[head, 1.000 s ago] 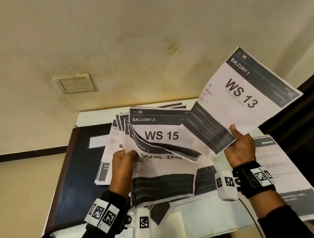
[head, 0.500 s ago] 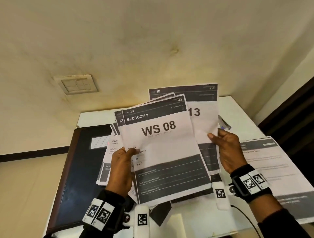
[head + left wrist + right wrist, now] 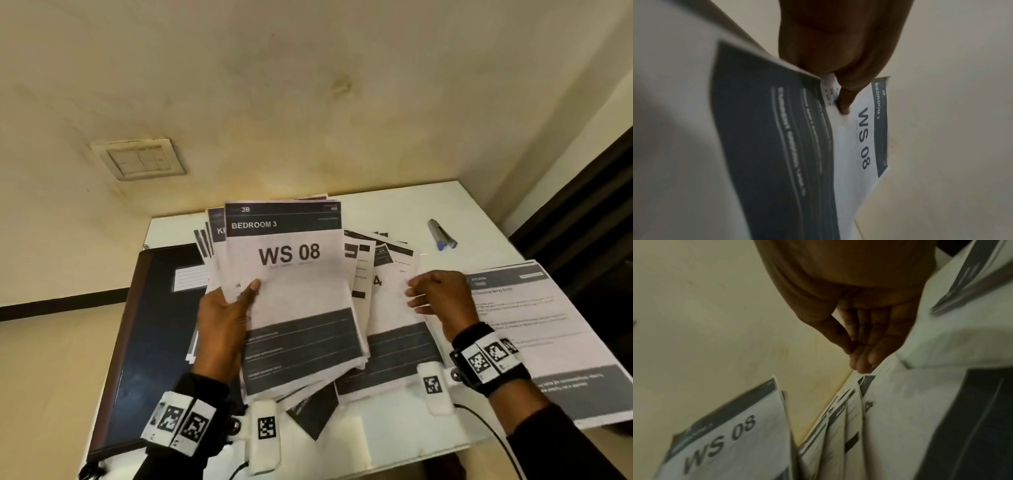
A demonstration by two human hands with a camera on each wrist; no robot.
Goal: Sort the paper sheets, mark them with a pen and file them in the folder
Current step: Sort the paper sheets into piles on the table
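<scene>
The left hand (image 3: 222,318) still grips the stack of sheets (image 3: 291,294), "WS 08" on top, above the bench (image 3: 479,212). The right hand (image 3: 436,296), fingers loosely extended, has laid its sheet on the pile (image 3: 394,308) beside it. Folder (image 3: 150,342) left, pen (image 3: 442,234) far right.

A cream wall (image 3: 308,85), mottled with yellowish stains, rises behind a white table (image 3: 479,205) pushed into the corner. A three-rocker switch plate (image 3: 140,159) is set into the wall at left. A dark skirting strip (image 3: 61,303) runs along the base of the wall above the pale beige floor (image 3: 51,377). Dark wooden joinery (image 3: 582,212) frames the right edge.
</scene>
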